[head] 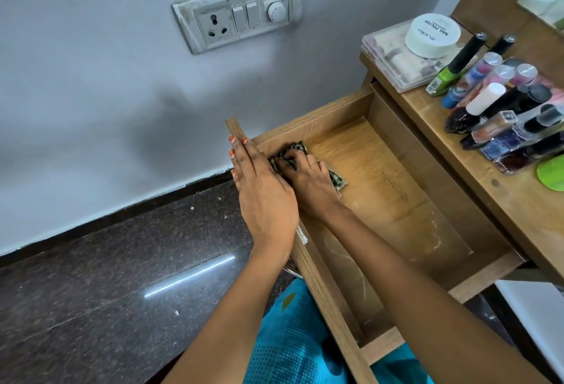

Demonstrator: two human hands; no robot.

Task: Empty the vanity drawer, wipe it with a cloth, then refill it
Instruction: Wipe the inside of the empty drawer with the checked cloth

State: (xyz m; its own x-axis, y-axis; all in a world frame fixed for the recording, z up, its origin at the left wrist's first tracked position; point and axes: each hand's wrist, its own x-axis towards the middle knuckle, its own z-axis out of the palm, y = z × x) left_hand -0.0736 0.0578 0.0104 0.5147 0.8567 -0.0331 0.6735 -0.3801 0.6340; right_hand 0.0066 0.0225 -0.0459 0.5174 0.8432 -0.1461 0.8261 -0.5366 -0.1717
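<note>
The wooden vanity drawer (pixel 396 200) is pulled out and holds nothing but a dark patterned cloth (pixel 294 149) pressed into its far left corner. My right hand (pixel 308 182) is shut on the cloth, against the drawer floor. My left hand (pixel 262 191) lies flat with fingers together along the drawer's front panel (pixel 236 129), fingertips over its top edge. Pale dusty streaks show on the drawer floor nearer to me. The drawer's contents stand on the vanity top (pixel 476 188) to the right.
On the vanity top stand several nail polish bottles (pixel 500 115), a clear plastic box (pixel 396 57) with a white round tub (pixel 432 34) on it, and a green item (pixel 551 174). A switchboard (pixel 238 13) is on the wall. Dark polished floor lies to the left.
</note>
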